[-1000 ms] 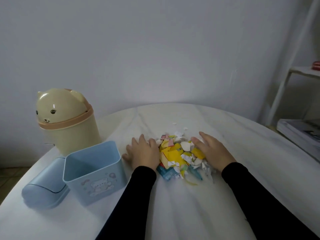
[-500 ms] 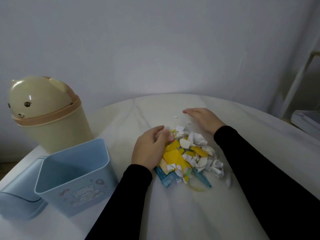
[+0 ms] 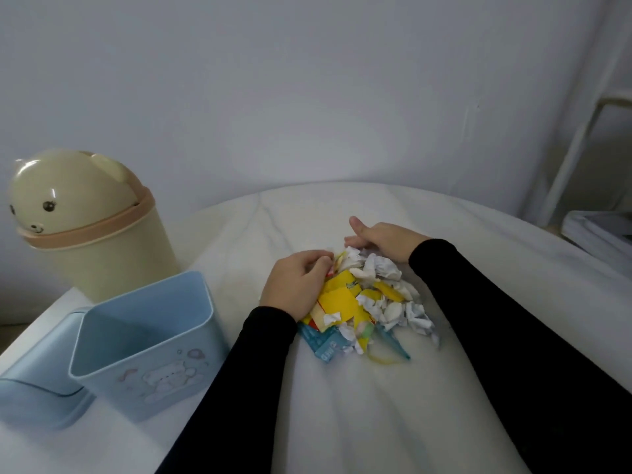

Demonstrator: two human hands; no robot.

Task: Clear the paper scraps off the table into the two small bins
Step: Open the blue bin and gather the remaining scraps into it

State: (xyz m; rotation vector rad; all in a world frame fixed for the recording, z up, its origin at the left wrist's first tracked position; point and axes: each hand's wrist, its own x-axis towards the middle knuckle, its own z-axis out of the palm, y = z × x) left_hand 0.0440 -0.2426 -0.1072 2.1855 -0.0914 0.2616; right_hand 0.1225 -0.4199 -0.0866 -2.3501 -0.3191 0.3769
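Pale wall backs our round white marble counter point(image 3: 342, 405). At frame centre sits the heap of yellow, white and blue paper scraps point(image 3: 366, 302). Our left hand point(image 3: 294, 285) curls its grip into the heap's left edge; our right hand point(image 3: 383, 239) lies flat, released, behind it. We should cup both sides tight, then lift toward the open pale-blue plastic bin point(image 3: 143, 350) at lower left.

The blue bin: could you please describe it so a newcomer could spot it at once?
On the white table's left side, in front of the beige bear bin, stands the blue bin. It is squarish and open-topped with a bear drawing, and its lid lies beside it.
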